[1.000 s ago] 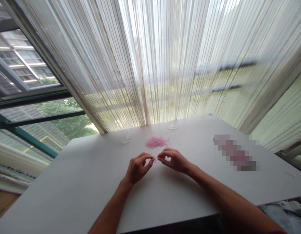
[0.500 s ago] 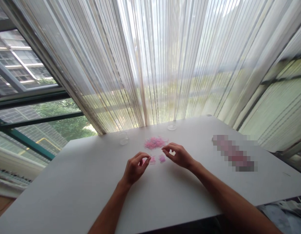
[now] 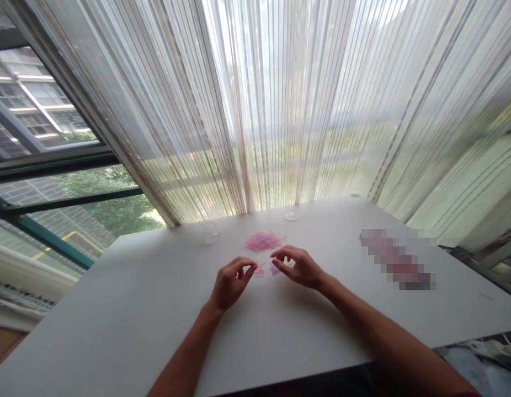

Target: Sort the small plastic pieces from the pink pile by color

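A heap of small pink pieces (image 3: 264, 241) lies on the white table (image 3: 115, 309), in the middle towards the window. Two small pink clumps (image 3: 260, 270) rest just in front of it, between my hands. My left hand (image 3: 230, 284) is curled, thumb and forefinger pinched together beside the left clump; what they hold is too small to make out. My right hand (image 3: 299, 266) hovers over the right clump with fingers bent and slightly apart, fingertips at the pink bits.
Two small clear dishes stand near the far edge, one (image 3: 210, 235) left of the heap and one (image 3: 291, 214) behind it to the right. A blurred-out pink object (image 3: 396, 259) lies on the right of the table. Sheer striped curtains (image 3: 280, 110) hang behind.
My hands were pinched together on one bit of pink; they drew apart, leaving two small clumps on the table. The right hand has since come back a little towards the left.
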The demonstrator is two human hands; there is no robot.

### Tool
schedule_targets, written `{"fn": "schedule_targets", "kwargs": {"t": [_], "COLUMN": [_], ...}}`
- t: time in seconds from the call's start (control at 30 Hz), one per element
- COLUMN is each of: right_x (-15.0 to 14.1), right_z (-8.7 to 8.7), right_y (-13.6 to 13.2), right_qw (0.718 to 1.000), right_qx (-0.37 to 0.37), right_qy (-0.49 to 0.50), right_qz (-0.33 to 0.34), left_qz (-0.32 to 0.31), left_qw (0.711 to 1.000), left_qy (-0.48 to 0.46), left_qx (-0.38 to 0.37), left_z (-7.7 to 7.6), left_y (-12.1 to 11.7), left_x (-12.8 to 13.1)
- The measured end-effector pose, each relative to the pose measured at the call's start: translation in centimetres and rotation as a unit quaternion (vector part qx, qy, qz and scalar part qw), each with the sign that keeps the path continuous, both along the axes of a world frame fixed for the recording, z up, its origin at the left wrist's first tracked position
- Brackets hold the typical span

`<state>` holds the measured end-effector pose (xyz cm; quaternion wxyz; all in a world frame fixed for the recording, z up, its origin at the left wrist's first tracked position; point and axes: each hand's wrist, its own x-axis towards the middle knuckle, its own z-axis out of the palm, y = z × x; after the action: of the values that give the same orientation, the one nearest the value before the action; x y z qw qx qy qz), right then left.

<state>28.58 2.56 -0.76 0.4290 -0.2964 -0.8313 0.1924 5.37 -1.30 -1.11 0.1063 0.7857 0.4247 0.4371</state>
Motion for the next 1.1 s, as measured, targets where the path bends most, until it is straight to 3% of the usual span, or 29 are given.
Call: {"fn": "schedule_targets", "kwargs": {"t": [0.13, 0.4, 0.6, 0.77, 1.1], "right_x": [-1.2, -1.0, 1.1, 2.3, 2.1], "right_z": [-0.2, -0.1, -0.3, -1.5, -2.0], "right_y": [-0.9, -0.5, 1.7, 3.6, 4.2], "right_qw": [0.999, 0.999, 0.996, 0.985, 0.98], "right_qx": [0.009, 0.003, 0.001, -0.06, -0.077], "right_qy": [-0.017, -0.016, 0.046, 0.065, 0.079], "right_qz": [0.044, 0.034, -0.076, -0.145, -0.165], "left_qz": [-0.011, -0.004, 0.024, 0.047, 0.056], "left_qw": [1.0, 0.999, 1.0, 0.998, 0.998], "left_qy": [0.008, 0.022, 0.015, 0.029, 0.022], "left_qx": [-0.006, -0.031, -0.011, -0.001, -0.007], "left_z": [0.0, 0.4, 0.2, -0.3, 0.3], "left_y": [-0.3, -0.4, 0.5, 1.0, 0.8], "left_x": [0.4, 0.2, -1.4, -2.0, -2.0]}}
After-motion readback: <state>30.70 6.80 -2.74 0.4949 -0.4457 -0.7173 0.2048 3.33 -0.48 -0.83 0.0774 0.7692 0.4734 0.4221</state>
